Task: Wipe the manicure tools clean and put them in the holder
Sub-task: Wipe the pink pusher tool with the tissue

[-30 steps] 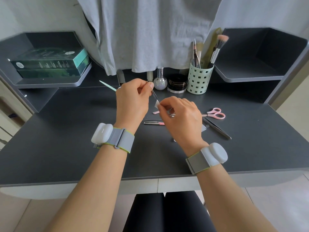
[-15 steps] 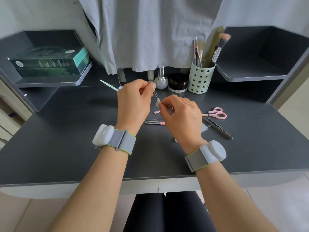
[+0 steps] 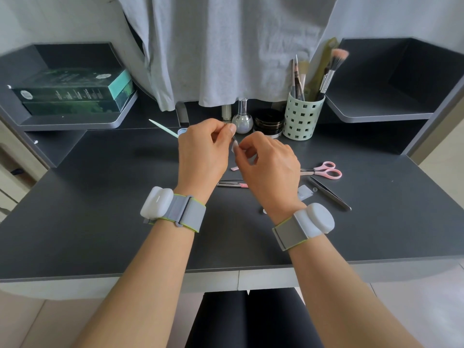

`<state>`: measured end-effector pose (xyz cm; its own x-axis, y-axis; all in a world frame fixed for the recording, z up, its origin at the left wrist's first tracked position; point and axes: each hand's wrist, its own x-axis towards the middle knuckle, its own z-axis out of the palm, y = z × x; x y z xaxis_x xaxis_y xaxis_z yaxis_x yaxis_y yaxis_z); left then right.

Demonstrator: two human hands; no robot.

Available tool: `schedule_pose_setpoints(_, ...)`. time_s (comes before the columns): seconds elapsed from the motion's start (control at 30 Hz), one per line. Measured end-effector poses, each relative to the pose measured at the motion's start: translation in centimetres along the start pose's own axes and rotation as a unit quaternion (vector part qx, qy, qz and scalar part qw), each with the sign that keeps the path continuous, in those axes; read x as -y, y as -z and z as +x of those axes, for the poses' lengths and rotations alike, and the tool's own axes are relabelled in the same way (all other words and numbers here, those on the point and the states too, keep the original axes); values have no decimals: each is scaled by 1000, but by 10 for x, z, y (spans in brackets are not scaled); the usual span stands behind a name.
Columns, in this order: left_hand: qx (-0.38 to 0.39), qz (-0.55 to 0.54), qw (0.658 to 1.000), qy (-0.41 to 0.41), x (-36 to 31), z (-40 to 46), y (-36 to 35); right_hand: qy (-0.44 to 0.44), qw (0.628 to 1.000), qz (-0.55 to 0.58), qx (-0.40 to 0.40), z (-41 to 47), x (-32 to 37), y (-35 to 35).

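Observation:
My left hand (image 3: 203,149) pinches a thin metal manicure tool (image 3: 234,138) above the dark desk (image 3: 105,212). My right hand (image 3: 270,169) pinches a small white wipe (image 3: 235,146) around the tool's lower end. The pale green perforated holder (image 3: 301,119) stands at the back right with brushes and tools in it. On the desk lie pink scissors (image 3: 325,170), steel tweezers (image 3: 329,193), a pink-and-silver tool (image 3: 232,184) and a pink tool end (image 3: 234,168), mostly hidden by my right hand.
A round glass bottle (image 3: 242,119), a black jar (image 3: 268,123) and a slim tube (image 3: 226,113) stand at the back. A green nail file (image 3: 163,128) sticks out behind my left hand. Green boxes (image 3: 72,91) fill the left shelf. A wipe packet (image 3: 305,192) lies near the tweezers.
Both hands have stayed together over the desk; my right hand has slid the wipe slightly along the tool. The desk items have not moved.

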<state>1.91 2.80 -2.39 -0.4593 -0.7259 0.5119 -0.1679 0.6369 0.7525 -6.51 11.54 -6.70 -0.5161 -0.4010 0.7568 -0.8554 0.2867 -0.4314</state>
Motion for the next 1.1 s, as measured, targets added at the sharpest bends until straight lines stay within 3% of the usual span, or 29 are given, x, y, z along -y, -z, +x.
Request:
schedule_pose_setpoints(0.6,-2,5,1000,-12,-6,-1,3,-12,1000,-13,-13,5,5,6)
schedule_pose_setpoints(1.1,-4,-11,1000,5,-11,-1,6,-35,998,-47,37,-5,-6,7)
